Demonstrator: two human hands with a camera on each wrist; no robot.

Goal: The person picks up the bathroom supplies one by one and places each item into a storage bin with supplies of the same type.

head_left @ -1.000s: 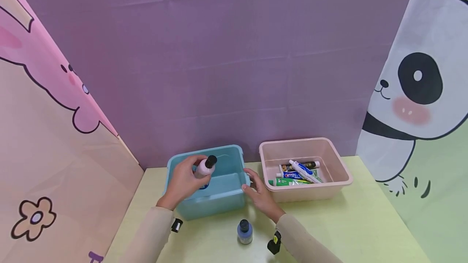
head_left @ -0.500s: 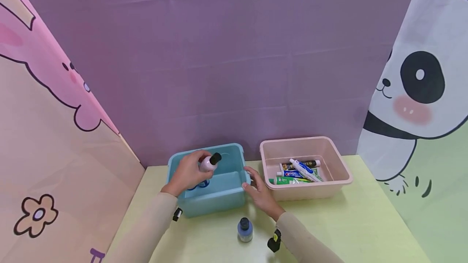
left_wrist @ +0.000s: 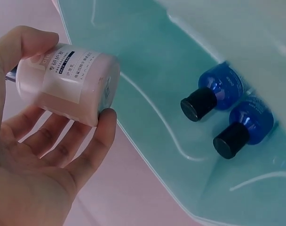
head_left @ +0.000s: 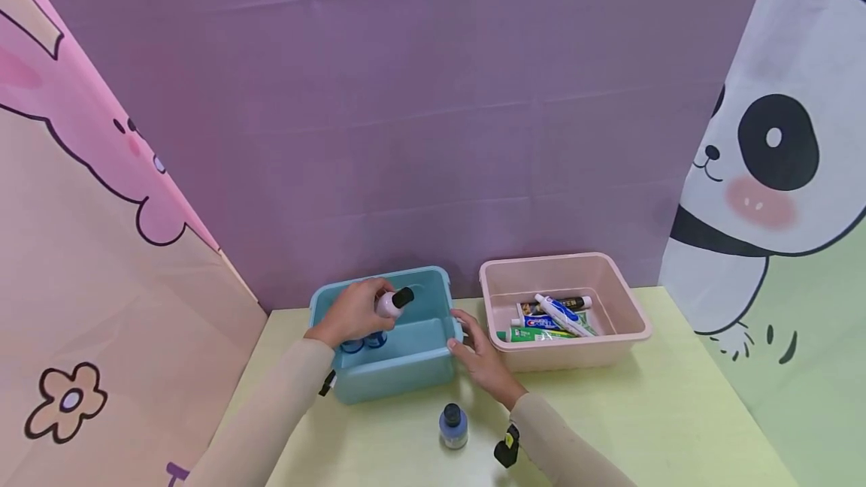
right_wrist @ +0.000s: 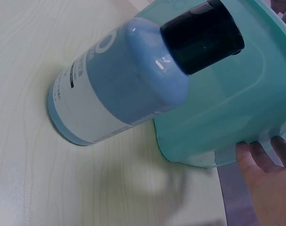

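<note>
My left hand [head_left: 355, 312] grips a pale pink bottle [head_left: 389, 305] with a black cap over the blue-green plastic bin [head_left: 395, 363]. The bottle is tilted, cap toward the right; in the left wrist view its white label and base show, thumb on one side and fingers on the other. Two dark blue bottles [left_wrist: 223, 87] with black caps lie inside the bin. My right hand [head_left: 482, 358] holds the bin's right end at the rim, fingertips [right_wrist: 244, 149] against the plastic. A periwinkle-blue bottle [head_left: 453, 431] with a black cap stands upright on the table in front.
Right of the blue-green bin stands a pink bin [head_left: 568, 358] with several toothpaste tubes [head_left: 558, 318] inside. Both bins sit near the purple backdrop [head_left: 433, 134] on a pale yellow-green table [head_left: 663, 412]. Printed side panels flank the table.
My left hand has moved slightly right with the pink bottle, tipping its cap further rightward. The dark blue bottles in the bin show more now. My right hand has stayed at the rim.
</note>
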